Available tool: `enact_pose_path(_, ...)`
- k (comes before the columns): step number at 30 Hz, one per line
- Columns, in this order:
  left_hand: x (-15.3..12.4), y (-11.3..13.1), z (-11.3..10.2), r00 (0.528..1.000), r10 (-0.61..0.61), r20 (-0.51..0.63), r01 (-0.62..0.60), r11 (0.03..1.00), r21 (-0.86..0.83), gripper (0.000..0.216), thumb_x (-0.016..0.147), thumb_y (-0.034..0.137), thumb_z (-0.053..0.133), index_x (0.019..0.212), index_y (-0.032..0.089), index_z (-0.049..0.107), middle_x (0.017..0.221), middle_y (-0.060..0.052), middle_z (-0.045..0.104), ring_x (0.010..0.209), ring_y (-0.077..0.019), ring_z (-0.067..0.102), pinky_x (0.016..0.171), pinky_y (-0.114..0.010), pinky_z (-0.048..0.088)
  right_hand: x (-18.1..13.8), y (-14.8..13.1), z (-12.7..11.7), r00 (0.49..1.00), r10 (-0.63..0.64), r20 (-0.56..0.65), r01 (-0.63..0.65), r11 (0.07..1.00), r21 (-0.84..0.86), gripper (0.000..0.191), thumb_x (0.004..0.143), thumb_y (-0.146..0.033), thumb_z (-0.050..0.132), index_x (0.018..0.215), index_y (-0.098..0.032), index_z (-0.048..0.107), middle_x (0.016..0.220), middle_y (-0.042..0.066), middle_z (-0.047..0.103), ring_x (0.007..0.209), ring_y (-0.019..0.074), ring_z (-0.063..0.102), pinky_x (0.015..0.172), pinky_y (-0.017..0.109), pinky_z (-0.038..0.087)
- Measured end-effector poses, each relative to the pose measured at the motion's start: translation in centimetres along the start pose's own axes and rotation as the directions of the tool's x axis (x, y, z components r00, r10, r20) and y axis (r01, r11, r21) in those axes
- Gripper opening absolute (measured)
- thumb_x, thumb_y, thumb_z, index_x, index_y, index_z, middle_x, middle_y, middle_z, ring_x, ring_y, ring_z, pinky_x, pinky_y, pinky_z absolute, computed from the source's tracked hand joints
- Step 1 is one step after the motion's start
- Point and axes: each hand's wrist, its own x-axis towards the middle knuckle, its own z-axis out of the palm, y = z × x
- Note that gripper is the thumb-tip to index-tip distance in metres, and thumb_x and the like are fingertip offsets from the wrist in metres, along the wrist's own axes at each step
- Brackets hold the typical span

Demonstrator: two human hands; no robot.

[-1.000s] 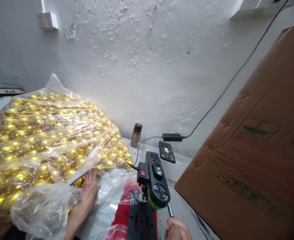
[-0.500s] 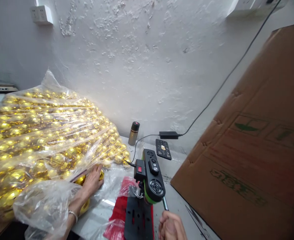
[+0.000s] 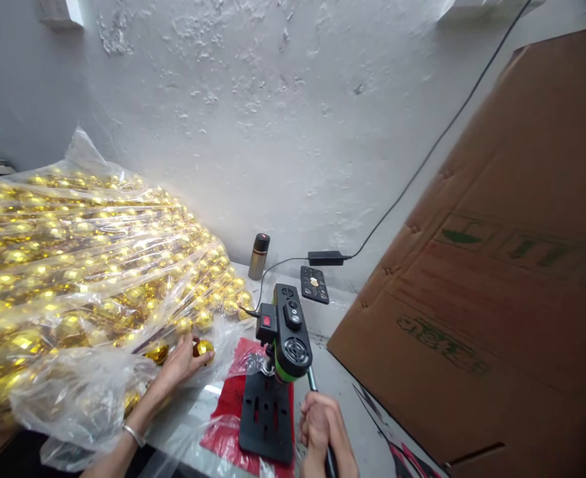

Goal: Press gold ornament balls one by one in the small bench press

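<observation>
The left hand (image 3: pixel 186 358) pinches one shiny gold round ball (image 3: pixel 204 350) between its thumb and its fingers. The ball is near the front edge of the smooth light grey table (image 3: pixel 345 380), just beside a big clear plastic bag (image 3: pixel 81 398). The bag is full of shiny gold balls (image 3: pixel 73 325) and takes up the left side of the table. A silver-coloured bangle (image 3: pixel 134 435) is around the left wrist.

The right hand (image 3: pixel 326 431) has its fingers curled tight around a thin metal lever with a dark handle (image 3: pixel 312 380). The lever is on a black and green machine with two round vents (image 3: pixel 293 332). Its flat black metal plate with slots (image 3: pixel 266 421) lies on red plastic (image 3: pixel 221 428), at the front edge.

By the back edge stands a brown bottle with a black lid (image 3: pixel 257 259). A black flat patterned thing (image 3: pixel 314 284) lies nearby. A tall brown cardboard box (image 3: pixel 472 265) leans along the right side.
</observation>
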Motion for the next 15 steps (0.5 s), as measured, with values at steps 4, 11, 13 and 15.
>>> enact_pose_path(4,0.2,0.9,0.3,0.999,-0.024,0.045,0.028,0.996,-0.084,0.049,0.079,0.066,0.067,0.103,0.023,0.069,0.104,-0.014,0.081,0.109,-0.0427,0.074,0.099,-0.053,0.053,0.0,0.9,-0.2,0.999,-0.042,0.025,0.042,0.999,0.025,0.047,0.105,-0.053,0.058,0.069,-0.022,0.055,0.072,-0.003,0.049,0.058,0.0111,0.040,0.059,0.031,0.031)
enact_pose_path(11,-0.4,2.5,0.1,0.997,-0.016,0.079,0.044,0.930,-0.364,0.065,0.072,0.068,0.070,0.116,0.021,0.064,0.103,-0.010,0.078,0.099,-0.0330,0.075,0.091,-0.044,0.058,0.6,2.0,-1.5,0.980,-0.142,0.137,0.146,0.989,-0.023,0.038,0.110,-0.039,0.050,0.077,-0.023,0.056,0.077,-0.002,0.051,0.060,0.0112,0.043,0.058,0.027,0.036)
enact_pose_path(13,-1.4,3.3,0.2,0.998,0.008,0.067,0.026,0.868,-0.496,0.072,0.081,0.071,0.060,0.132,0.021,0.057,0.118,-0.011,0.074,0.104,-0.0279,0.074,0.089,-0.039,0.060,1.5,1.7,-1.9,0.941,-0.250,0.226,0.265,0.963,-0.041,0.033,0.110,-0.031,0.048,0.079,-0.023,0.057,0.075,-0.003,0.052,0.058,0.0102,0.044,0.055,0.024,0.038)
enact_pose_path(15,-2.8,4.4,0.9,0.999,0.023,0.037,0.008,0.733,-0.681,0.076,0.085,0.073,0.060,0.142,0.023,0.053,0.133,-0.011,0.068,0.107,-0.0248,0.073,0.087,-0.035,0.060,2.7,0.8,-2.2,0.892,-0.331,0.308,0.365,0.929,-0.058,0.031,0.109,-0.024,0.048,0.080,-0.023,0.056,0.071,-0.004,0.051,0.054,0.0091,0.045,0.051,0.021,0.039)
